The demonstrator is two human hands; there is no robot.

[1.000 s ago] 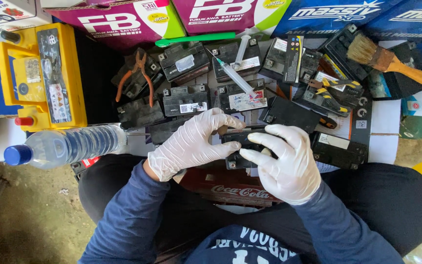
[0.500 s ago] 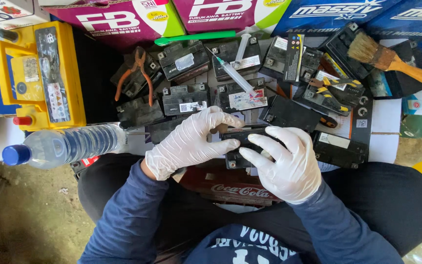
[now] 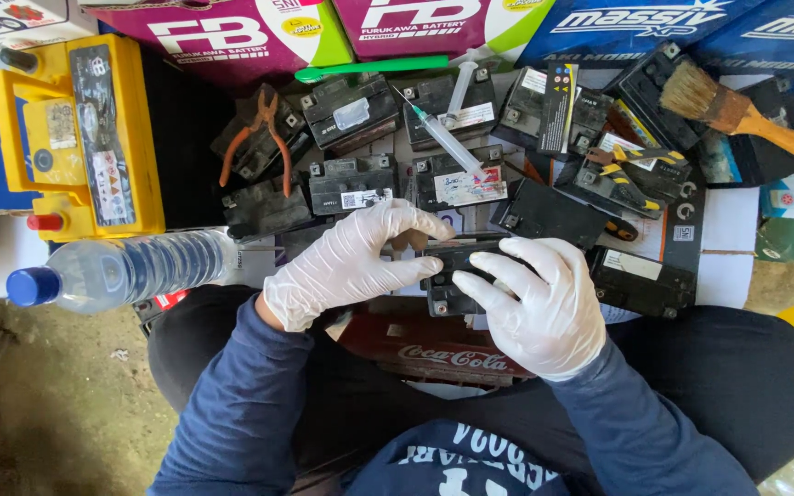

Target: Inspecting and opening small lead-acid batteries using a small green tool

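A small black battery (image 3: 459, 268) sits low in front of the person, above the lap, with both gloved hands on it. The left hand (image 3: 351, 262) lies over its left end, fingers curled together and closed on the casing. The right hand (image 3: 537, 303) covers the right part, fingers spread across the top and pressing down rather than wrapped around; whether it truly grips cannot be told.

Just beyond the hands lie many more small black batteries (image 3: 351, 108) packed side by side. A syringe (image 3: 445, 140) lies on them past the fingertips. Orange-handled pliers (image 3: 259, 138) rest beyond the left hand, and further left stands a yellow battery (image 3: 85, 138). A clear water bottle with a blue cap (image 3: 121, 271) lies just left of the left hand. A paintbrush (image 3: 737, 112) lies far beyond the right hand, to its right.
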